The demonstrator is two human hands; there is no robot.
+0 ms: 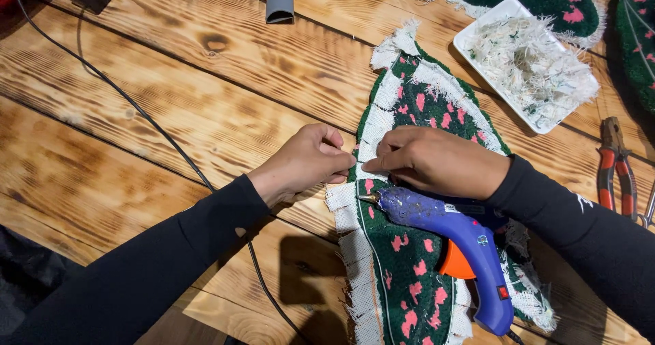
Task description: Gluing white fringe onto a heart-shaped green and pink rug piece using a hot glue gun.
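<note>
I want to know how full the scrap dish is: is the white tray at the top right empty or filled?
Filled. The white tray is heaped with frayed whitish thread and fabric trimmings that cover nearly its whole bottom.

Dark green tufted rug piece (409,263), pink spots, frayed white edge, flat on table.

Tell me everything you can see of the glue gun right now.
The glue gun is blue-purple plastic with an orange trigger, a small red switch near the handle's end and a metal nozzle pointing left. Its barrel is crusted with dried glue. It lies on its side on the green, pink-spotted rug piece, just below the right hand, which seems to rest against its barrel. No hand grips it.
</note>
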